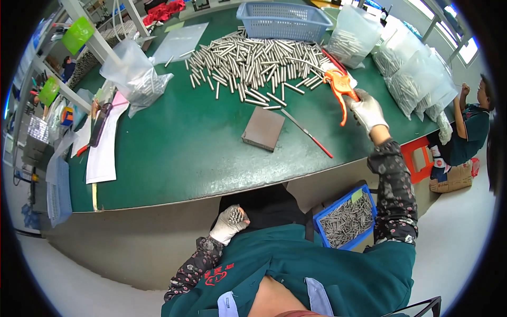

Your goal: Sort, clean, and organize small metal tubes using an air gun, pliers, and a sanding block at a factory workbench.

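My right hand (368, 112), in a pale glove with bare fingertips, is closed round the handle of an orange air blow gun (339, 85). Its thin nozzle reaches left over a wide pile of steel pins (248, 61) on the green table. Low at my lap, my gloved left hand (226, 228) grips a bundle of pins (236, 216), their round ends showing. Between me and the pile lies a grey-brown square block (264, 128). Beside it rests a slim file-like tool (311, 136) with a red end.
A blue basket (285, 22) stands behind the pile. Plastic bags of pins (406, 79) line the right side; another bag (142, 79) sits left, near papers (103, 150). Below the table edge is a blue bin (319, 224) full of pins. Another person (467, 124) sits at far right.
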Available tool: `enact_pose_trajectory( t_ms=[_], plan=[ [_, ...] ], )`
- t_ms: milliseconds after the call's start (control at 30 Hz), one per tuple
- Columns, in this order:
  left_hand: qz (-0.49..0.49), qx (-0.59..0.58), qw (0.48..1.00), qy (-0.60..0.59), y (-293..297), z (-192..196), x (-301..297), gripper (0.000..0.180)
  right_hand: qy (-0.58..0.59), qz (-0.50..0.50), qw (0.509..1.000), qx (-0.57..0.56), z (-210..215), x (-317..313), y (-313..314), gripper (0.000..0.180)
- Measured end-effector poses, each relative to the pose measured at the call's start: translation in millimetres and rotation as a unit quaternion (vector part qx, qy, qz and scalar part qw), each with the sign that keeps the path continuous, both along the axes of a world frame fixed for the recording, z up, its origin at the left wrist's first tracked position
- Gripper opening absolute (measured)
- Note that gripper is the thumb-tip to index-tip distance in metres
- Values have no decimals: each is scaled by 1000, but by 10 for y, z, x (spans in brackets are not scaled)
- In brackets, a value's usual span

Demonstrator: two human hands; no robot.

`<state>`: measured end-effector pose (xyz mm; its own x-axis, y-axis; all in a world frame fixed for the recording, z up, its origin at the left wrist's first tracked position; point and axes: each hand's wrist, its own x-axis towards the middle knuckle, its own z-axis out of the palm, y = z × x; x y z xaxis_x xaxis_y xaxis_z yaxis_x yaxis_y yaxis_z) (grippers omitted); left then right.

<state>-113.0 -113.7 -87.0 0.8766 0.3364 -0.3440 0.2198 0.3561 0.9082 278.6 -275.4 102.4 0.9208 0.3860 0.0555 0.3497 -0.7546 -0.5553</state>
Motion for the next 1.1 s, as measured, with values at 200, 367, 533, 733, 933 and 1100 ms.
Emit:
enact_pose_trajectory(
  t_ms=[200,367,533,733,933,1100],
  plan=[
    [-78,-29,993,-89,79,809,56,36,-136,-9,987,-88,-241,47,134,41],
    [-51,50,987,-147,257,1550,252,30,-214,21,967,-136,-70,-142,148,42],
    [39,144,970,-193,675,1664,649,30,-241,61,966,-73,130,-104,242,35],
    [72,223,960,-152,1046,1310,852,31,-239,31,965,-105,48,516,683,32],
    [59,126,978,-159,995,1393,934,47,-133,-21,961,-240,-128,1415,861,35],
    [53,83,975,-200,1017,1294,878,46,-134,-53,951,-272,-214,1464,970,34]
  ],
)
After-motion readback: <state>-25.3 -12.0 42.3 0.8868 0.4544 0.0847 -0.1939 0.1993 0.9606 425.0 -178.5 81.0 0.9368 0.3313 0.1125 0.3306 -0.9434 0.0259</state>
